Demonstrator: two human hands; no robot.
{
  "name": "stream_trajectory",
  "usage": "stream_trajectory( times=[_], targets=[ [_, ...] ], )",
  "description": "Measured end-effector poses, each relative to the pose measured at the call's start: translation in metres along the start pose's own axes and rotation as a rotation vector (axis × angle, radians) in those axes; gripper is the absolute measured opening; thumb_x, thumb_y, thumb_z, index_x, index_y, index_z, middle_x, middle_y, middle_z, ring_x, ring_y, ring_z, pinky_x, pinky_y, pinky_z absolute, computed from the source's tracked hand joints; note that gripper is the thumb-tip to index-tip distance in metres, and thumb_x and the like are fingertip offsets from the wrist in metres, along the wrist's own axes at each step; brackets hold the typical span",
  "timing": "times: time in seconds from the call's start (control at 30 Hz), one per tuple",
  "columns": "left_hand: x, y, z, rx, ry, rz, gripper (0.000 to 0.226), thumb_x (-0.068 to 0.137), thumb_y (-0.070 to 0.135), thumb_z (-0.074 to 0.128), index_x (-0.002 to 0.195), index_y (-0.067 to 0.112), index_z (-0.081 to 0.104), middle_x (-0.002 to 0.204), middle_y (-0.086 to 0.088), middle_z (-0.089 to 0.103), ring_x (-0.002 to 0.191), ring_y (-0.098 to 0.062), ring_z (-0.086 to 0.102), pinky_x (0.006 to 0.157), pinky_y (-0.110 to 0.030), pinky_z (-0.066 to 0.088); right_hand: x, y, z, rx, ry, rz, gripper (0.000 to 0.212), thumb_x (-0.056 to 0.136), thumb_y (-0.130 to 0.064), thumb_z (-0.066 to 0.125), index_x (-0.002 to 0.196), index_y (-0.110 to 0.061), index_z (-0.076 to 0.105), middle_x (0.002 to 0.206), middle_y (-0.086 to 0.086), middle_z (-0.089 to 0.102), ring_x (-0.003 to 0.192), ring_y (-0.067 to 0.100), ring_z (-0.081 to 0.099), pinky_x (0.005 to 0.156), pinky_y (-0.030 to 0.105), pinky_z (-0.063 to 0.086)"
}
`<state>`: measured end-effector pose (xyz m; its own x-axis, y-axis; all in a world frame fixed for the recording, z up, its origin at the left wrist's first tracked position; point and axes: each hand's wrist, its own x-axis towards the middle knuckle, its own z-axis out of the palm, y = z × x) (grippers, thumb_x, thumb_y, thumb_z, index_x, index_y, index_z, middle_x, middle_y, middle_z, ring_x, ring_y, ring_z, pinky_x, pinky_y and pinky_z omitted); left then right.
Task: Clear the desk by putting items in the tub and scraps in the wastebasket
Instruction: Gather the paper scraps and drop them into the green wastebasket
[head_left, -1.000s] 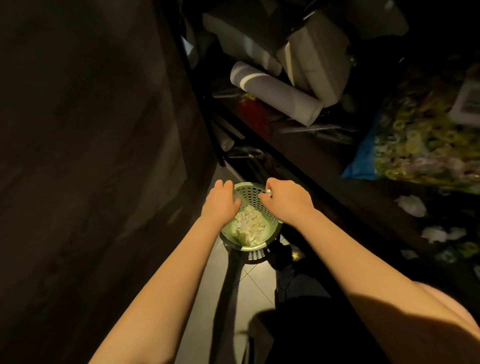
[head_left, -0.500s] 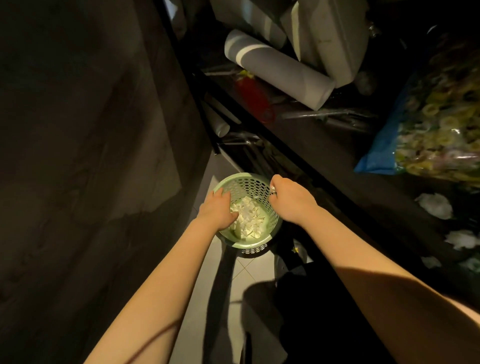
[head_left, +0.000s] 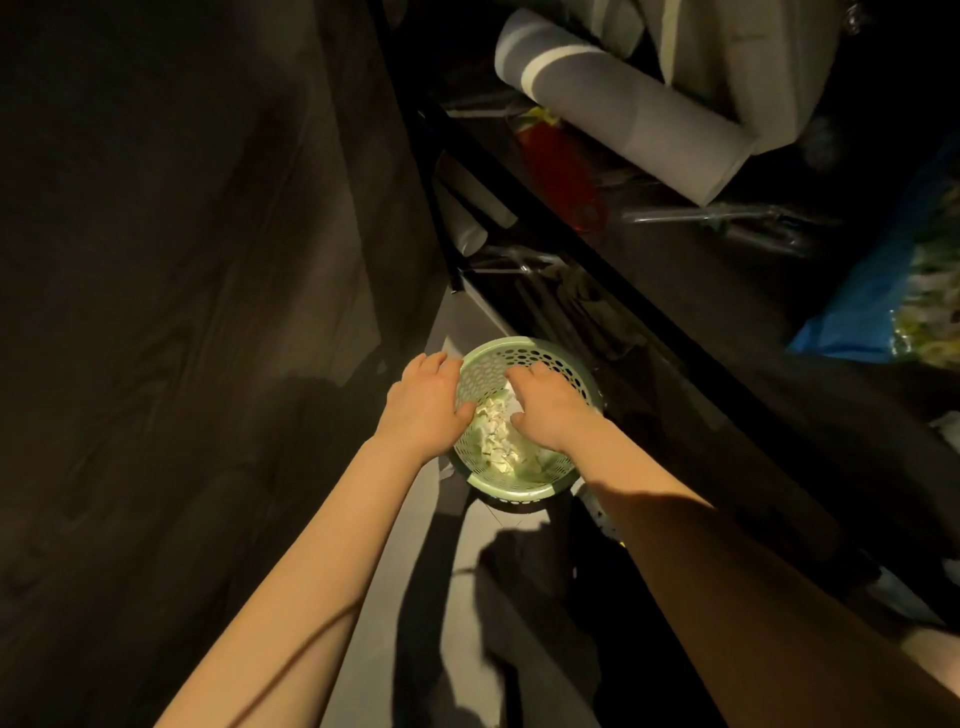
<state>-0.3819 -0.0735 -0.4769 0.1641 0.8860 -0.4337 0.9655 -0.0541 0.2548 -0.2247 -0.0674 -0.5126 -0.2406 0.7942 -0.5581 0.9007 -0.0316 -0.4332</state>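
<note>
From the head camera, looking steeply down in dim light. Just below centre, on the pale floor (head_left: 395, 597): a round green wastebasket (head_left: 522, 488) with perforated walls, upright, close against the front edge of the dark desk (head_left: 727, 332) running from 12 o'clock to 4 o'clock. Inside it, a heap of white paper scraps (head_left: 496, 434). At the basket's 9 o'clock, the left hand (head_left: 423, 405), clasping the rim, fingers laid down the outside wall and thumb hooked inside. At the basket's 2 o'clock, the right hand (head_left: 550, 410), knuckles up over the opening, fingers bent downward into the basket; cannot tell whether pinching a scrap, gripping the rim or holding nothing. Bare forearms reaching in from 6 o'clock. Up on the desk at 1 o'clock, a grey roll (head_left: 623, 109) with a pale band, lying on its side; just below that, something red (head_left: 561, 156), too dim to identify. At 3 o'clock, a blue bag (head_left: 872, 312) near the frame edge
</note>
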Motion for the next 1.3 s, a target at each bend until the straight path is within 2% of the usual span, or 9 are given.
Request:
stream_trajectory(
  times=[0.1, 0.2, 0.43, 0.6, 0.77, 0.93, 1.17, 1.3],
  targets=[
    [-0.001, 0.001, 0.0, -0.016, 0.009, 0.006, 0.059, 0.088, 0.034, 0.056, 0.138, 0.013, 0.034, 0.141, -0.006, 0.041, 0.134, -0.025, 0.031, 0.106, -0.044, 0.036, 0.003, 0.004, 0.003, 0.046, -0.02, 0.0, 0.079, 0.086, -0.023, 0.064, 0.149, -0.022, 0.016, 0.15, 0.009, 0.026, 0.135, 0.032, 0.031, 0.11, 0.045, 0.032],
    [-0.003, 0.002, 0.0, -0.006, -0.014, 0.004, 0.063, 0.088, 0.034, 0.057, 0.141, 0.013, 0.03, 0.143, -0.007, 0.038, 0.136, -0.027, 0.028, 0.108, -0.044, 0.033, 0.001, 0.008, -0.001, 0.013, -0.035, -0.001, 0.081, 0.088, -0.03, 0.061, 0.151, -0.024, 0.01, 0.157, 0.005, 0.017, 0.14, 0.029, 0.026, 0.112, 0.044, 0.029],
    [-0.013, 0.012, -0.013, 0.086, -0.102, -0.022, 0.069, 0.089, 0.037, 0.056, 0.145, 0.015, 0.023, 0.155, -0.01, 0.02, 0.145, -0.033, 0.01, 0.114, -0.049, 0.024, -0.021, 0.008, -0.023, -0.093, -0.002, 0.02, 0.074, 0.089, -0.037, 0.056, 0.149, -0.02, 0.016, 0.155, 0.004, 0.02, 0.139, 0.027, 0.027, 0.109, 0.044, 0.033],
    [-0.032, 0.025, -0.036, 0.14, -0.092, -0.029, 0.068, 0.091, 0.037, 0.053, 0.146, 0.015, 0.021, 0.157, -0.01, 0.012, 0.146, -0.032, 0.005, 0.115, -0.051, 0.021, -0.055, -0.003, -0.047, -0.17, 0.061, 0.026, 0.068, 0.092, -0.036, 0.052, 0.149, -0.021, 0.018, 0.158, 0.006, 0.012, 0.143, 0.027, 0.021, 0.11, 0.045, 0.031],
    [-0.066, 0.042, -0.063, 0.14, -0.018, -0.017, 0.067, 0.092, 0.039, 0.051, 0.147, 0.015, 0.021, 0.158, -0.009, 0.011, 0.146, -0.03, 0.005, 0.115, -0.049, 0.022, -0.103, -0.016, -0.073, -0.175, 0.152, -0.012, 0.066, 0.092, -0.036, 0.053, 0.148, -0.019, 0.021, 0.157, 0.005, 0.018, 0.142, 0.026, 0.023, 0.108, 0.044, 0.033],
    [-0.099, 0.062, -0.097, 0.126, 0.098, 0.02, 0.064, 0.092, 0.04, 0.049, 0.146, 0.014, 0.025, 0.157, -0.008, 0.014, 0.146, -0.029, 0.008, 0.113, -0.049, 0.025, -0.154, -0.028, -0.099, -0.186, 0.289, -0.049, 0.063, 0.092, -0.039, 0.053, 0.145, -0.018, 0.027, 0.148, 0.007, 0.032, 0.133, 0.029, 0.035, 0.101, 0.044, 0.04],
    [-0.146, 0.095, -0.148, 0.082, 0.259, 0.076, 0.062, 0.092, 0.037, 0.052, 0.144, 0.014, 0.029, 0.156, -0.009, 0.019, 0.145, -0.028, 0.011, 0.114, -0.048, 0.026, -0.223, -0.039, -0.13, -0.172, 0.412, -0.087, 0.057, 0.092, -0.037, 0.052, 0.142, -0.018, 0.033, 0.141, 0.008, 0.04, 0.128, 0.03, 0.04, 0.098, 0.043, 0.04],
    [-0.177, 0.113, -0.17, 0.072, 0.333, 0.121, 0.061, 0.091, 0.037, 0.052, 0.143, 0.014, 0.031, 0.155, -0.009, 0.021, 0.145, -0.028, 0.013, 0.112, -0.047, 0.027, -0.266, -0.043, -0.15, -0.123, 0.547, -0.123, 0.052, 0.092, -0.034, 0.052, 0.139, -0.017, 0.039, 0.139, 0.006, 0.044, 0.127, 0.028, 0.042, 0.099, 0.043, 0.041]
  ],
)
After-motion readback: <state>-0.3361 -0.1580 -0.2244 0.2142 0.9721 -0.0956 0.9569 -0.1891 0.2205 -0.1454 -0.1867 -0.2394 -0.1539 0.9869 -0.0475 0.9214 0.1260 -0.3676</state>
